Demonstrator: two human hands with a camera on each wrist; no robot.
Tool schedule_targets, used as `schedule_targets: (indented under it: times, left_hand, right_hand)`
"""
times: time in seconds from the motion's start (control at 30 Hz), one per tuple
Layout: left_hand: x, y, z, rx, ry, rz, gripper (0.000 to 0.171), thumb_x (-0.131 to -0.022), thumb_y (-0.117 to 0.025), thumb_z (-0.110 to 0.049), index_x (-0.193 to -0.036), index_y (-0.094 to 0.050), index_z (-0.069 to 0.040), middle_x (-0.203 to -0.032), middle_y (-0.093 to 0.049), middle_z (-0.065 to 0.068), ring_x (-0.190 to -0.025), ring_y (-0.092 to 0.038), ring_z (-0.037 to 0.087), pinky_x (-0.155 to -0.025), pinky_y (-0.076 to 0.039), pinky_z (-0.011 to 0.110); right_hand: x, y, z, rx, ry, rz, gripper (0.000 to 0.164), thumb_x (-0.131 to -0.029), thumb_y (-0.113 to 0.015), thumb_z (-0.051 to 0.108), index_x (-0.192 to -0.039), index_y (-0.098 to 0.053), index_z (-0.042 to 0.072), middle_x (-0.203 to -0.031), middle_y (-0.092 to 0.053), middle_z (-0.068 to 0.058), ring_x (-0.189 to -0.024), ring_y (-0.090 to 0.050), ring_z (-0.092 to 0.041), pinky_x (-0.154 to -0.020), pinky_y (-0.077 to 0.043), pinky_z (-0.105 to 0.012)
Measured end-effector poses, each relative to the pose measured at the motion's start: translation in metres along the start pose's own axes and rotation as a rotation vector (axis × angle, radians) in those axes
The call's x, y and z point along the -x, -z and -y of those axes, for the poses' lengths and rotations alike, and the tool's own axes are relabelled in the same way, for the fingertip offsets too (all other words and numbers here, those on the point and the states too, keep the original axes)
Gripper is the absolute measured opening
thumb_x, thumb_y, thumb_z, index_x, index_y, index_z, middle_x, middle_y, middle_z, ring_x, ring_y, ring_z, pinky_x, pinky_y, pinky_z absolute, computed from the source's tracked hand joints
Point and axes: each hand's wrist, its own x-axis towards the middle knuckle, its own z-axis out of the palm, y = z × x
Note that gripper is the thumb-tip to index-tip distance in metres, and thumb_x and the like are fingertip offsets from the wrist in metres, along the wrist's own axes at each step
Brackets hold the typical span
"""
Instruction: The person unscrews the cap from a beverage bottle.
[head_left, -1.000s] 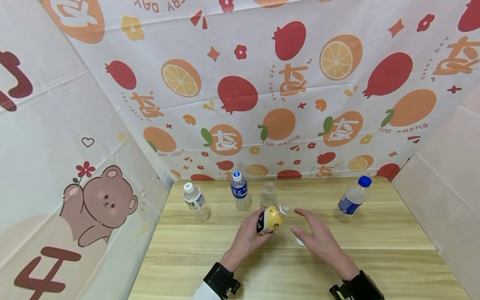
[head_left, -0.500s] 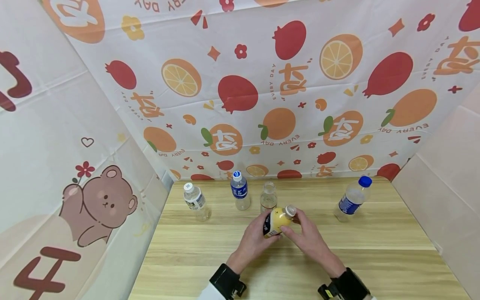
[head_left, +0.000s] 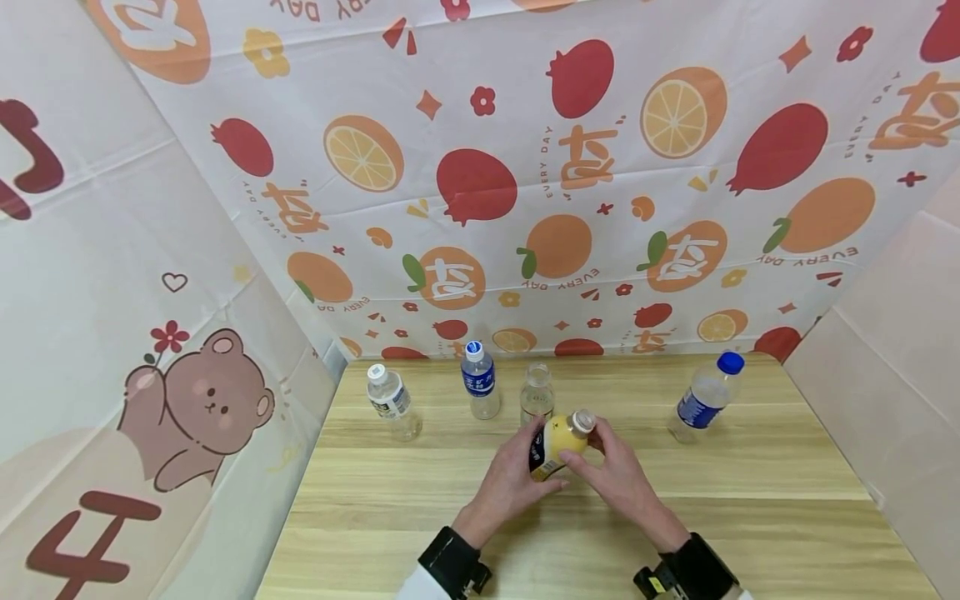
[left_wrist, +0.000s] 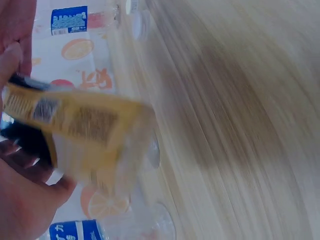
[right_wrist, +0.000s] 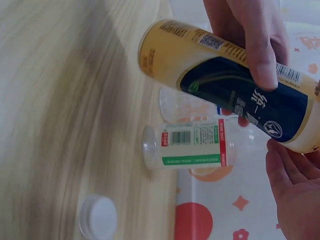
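A yellow-labelled drink bottle (head_left: 562, 440) with a dark panel is held tilted above the table, its neck pointing to the upper right. My left hand (head_left: 504, 477) grips its lower body. My right hand (head_left: 621, 477) holds the upper part near the neck, fingers behind it and thumb in front. Whether a cap is on the neck I cannot tell. In the right wrist view the bottle's base (right_wrist: 150, 47) hangs clear of the table, and a white cap (right_wrist: 100, 217) lies on the wood. Behind the hands stands a clear uncapped bottle (head_left: 537, 390), partly hidden.
On the wooden table (head_left: 375, 517) stand a white-capped bottle (head_left: 392, 402) at the left, a blue-labelled bottle (head_left: 479, 382) at the back and a blue-capped bottle (head_left: 703, 398) at the right. A fruit-print sheet (head_left: 480, 275) hangs behind the table.
My right hand, earlier apart from the bottle, has come left and taken hold of its upper part. The left hand has moved slightly right with the bottle. Little differs in the last half second.
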Motion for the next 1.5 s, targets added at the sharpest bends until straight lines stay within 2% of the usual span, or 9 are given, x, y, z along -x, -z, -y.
schedule_targets:
  times: [0.1, 0.2, 0.27, 0.4, 0.5, 0.53, 0.63, 0.83, 1.5]
  left_hand:
    - [0.003, 0.006, 0.007, -0.035, -0.01, -0.025, 0.104, -0.078, -0.091, -0.042, -0.158, -0.035, -0.007, -0.151, -0.053, 0.011, -0.131, -0.056, 0.028, -0.109, -0.048, 0.05]
    - [0.009, 0.015, 0.019, -0.071, 0.002, -0.054, 0.097, -0.082, -0.087, -0.043, -0.156, -0.037, -0.006, -0.154, -0.049, 0.013, -0.135, -0.053, 0.032, -0.111, -0.045, 0.053]
    - [0.012, 0.022, 0.027, -0.102, 0.017, -0.061, 0.09, -0.086, -0.083, -0.044, -0.156, -0.038, -0.006, -0.155, -0.049, 0.015, -0.137, -0.051, 0.033, -0.112, -0.043, 0.055]
    - [0.019, 0.034, 0.04, -0.118, 0.035, -0.09, 0.082, -0.09, -0.08, -0.039, -0.154, -0.041, -0.005, -0.151, -0.051, 0.018, -0.135, -0.052, 0.036, -0.111, -0.044, 0.057]
    - [0.024, 0.041, 0.048, -0.128, 0.021, -0.128, 0.078, -0.09, -0.081, -0.033, -0.151, -0.044, -0.004, -0.147, -0.055, 0.018, -0.131, -0.055, 0.037, -0.107, -0.047, 0.056]
    - [0.026, 0.042, 0.051, -0.133, 0.022, -0.136, 0.077, -0.09, -0.081, -0.032, -0.151, -0.044, -0.003, -0.146, -0.055, 0.018, -0.131, -0.055, 0.036, -0.107, -0.048, 0.056]
    - [0.031, 0.045, 0.056, -0.144, 0.029, -0.149, 0.075, -0.09, -0.08, -0.03, -0.15, -0.046, -0.002, -0.146, -0.056, 0.017, -0.13, -0.056, 0.036, -0.106, -0.049, 0.055]
    - [0.035, 0.048, 0.063, -0.164, 0.021, -0.164, 0.073, -0.09, -0.08, -0.029, -0.148, -0.047, -0.001, -0.144, -0.057, 0.018, -0.129, -0.057, 0.036, -0.106, -0.049, 0.053]
    - [0.04, 0.046, 0.071, -0.144, 0.007, -0.214, 0.075, -0.086, -0.083, -0.02, -0.147, -0.046, 0.003, -0.145, -0.054, 0.022, -0.13, -0.056, 0.039, -0.106, -0.049, 0.055]
  right_hand:
    - [-0.001, 0.011, 0.001, 0.007, -0.029, -0.018, 0.062, -0.094, -0.079, 0.025, -0.142, -0.05, 0.0, -0.136, -0.062, -0.019, -0.121, -0.063, -0.037, -0.106, -0.048, -0.059]
    - [-0.004, 0.026, 0.002, 0.033, -0.046, -0.05, 0.063, -0.094, -0.078, 0.025, -0.143, -0.049, -0.002, -0.138, -0.06, -0.023, -0.124, -0.06, -0.042, -0.107, -0.045, -0.062]
    - [-0.007, 0.037, 0.004, 0.056, -0.037, -0.071, 0.061, -0.095, -0.077, 0.024, -0.143, -0.048, -0.002, -0.138, -0.059, -0.023, -0.125, -0.058, -0.042, -0.108, -0.045, -0.06]
    - [-0.018, 0.052, 0.002, 0.113, 0.019, -0.127, 0.059, -0.095, -0.077, 0.018, -0.143, -0.049, -0.003, -0.136, -0.058, -0.02, -0.124, -0.058, -0.037, -0.105, -0.05, -0.043]
    - [-0.027, 0.057, -0.002, 0.159, 0.027, -0.144, 0.062, -0.095, -0.078, 0.02, -0.145, -0.049, -0.002, -0.136, -0.057, -0.021, -0.123, -0.058, -0.038, -0.103, -0.052, -0.043]
    - [-0.03, 0.058, -0.002, 0.166, 0.021, -0.139, 0.063, -0.095, -0.077, 0.022, -0.146, -0.048, -0.003, -0.136, -0.056, -0.022, -0.123, -0.057, -0.039, -0.102, -0.052, -0.051]
    - [-0.04, 0.06, -0.004, 0.187, -0.014, -0.122, 0.068, -0.096, -0.076, 0.03, -0.148, -0.046, -0.002, -0.14, -0.054, -0.025, -0.125, -0.056, -0.044, -0.101, -0.05, -0.06]
    - [-0.056, 0.058, -0.011, 0.228, -0.065, -0.093, 0.077, -0.097, -0.073, 0.041, -0.154, -0.04, 0.001, -0.145, -0.049, -0.026, -0.127, -0.053, -0.044, -0.102, -0.048, -0.063]
    - [-0.062, 0.037, -0.037, 0.141, -0.055, -0.059, 0.075, -0.096, -0.077, 0.025, -0.152, -0.037, -0.005, -0.145, -0.046, -0.03, -0.128, -0.051, -0.048, -0.104, -0.046, -0.065]
